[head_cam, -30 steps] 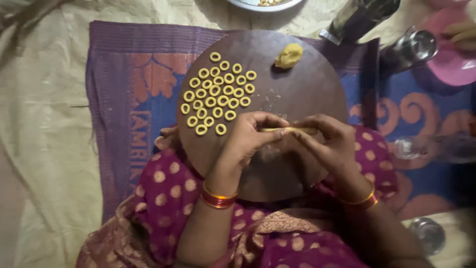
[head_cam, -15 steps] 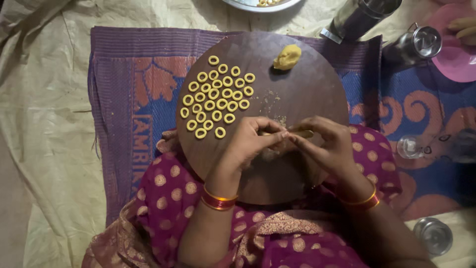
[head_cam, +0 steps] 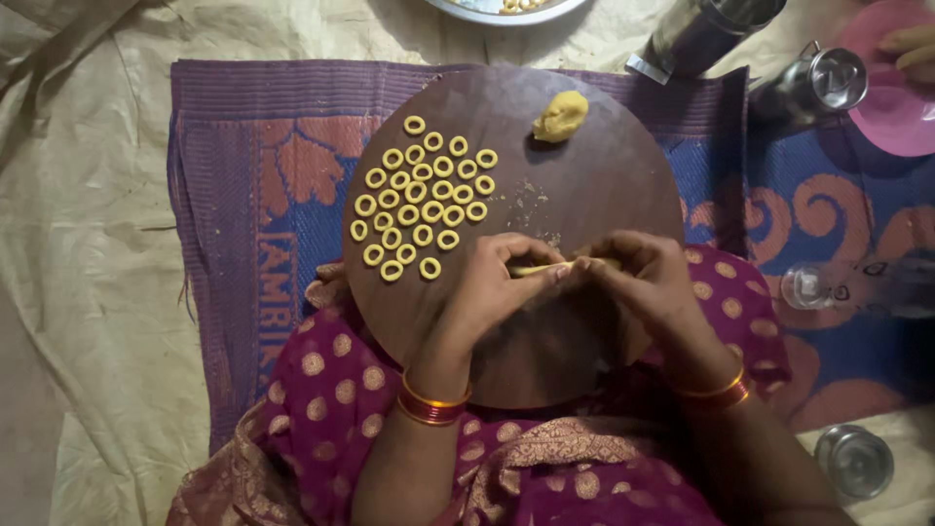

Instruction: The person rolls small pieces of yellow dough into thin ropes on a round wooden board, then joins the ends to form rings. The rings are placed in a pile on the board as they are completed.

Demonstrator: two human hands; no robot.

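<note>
A round dark wooden board [head_cam: 604, 175] rests on my lap. Several small yellow dough rings [head_cam: 421, 205] lie in rows on its left half. A lump of yellow dough [head_cam: 561, 115] sits near the far edge. My left hand [head_cam: 492, 287] and my right hand [head_cam: 648, 278] meet over the board's middle, fingertips pinching a thin yellow dough strip [head_cam: 539, 268] between them. Both wrists wear red and gold bangles.
A purple patterned mat [head_cam: 253, 166] lies under the board on a beige sheet. A steel plate edge [head_cam: 506, 10] shows at the top. Steel vessels [head_cam: 823, 78] and a pink plate [head_cam: 891, 97] with another person's fingers stand at upper right; a steel cup [head_cam: 855, 460] lower right.
The dough strip between my fingers has become shorter and my hands have drawn closer together. The rings and the lump have not moved.
</note>
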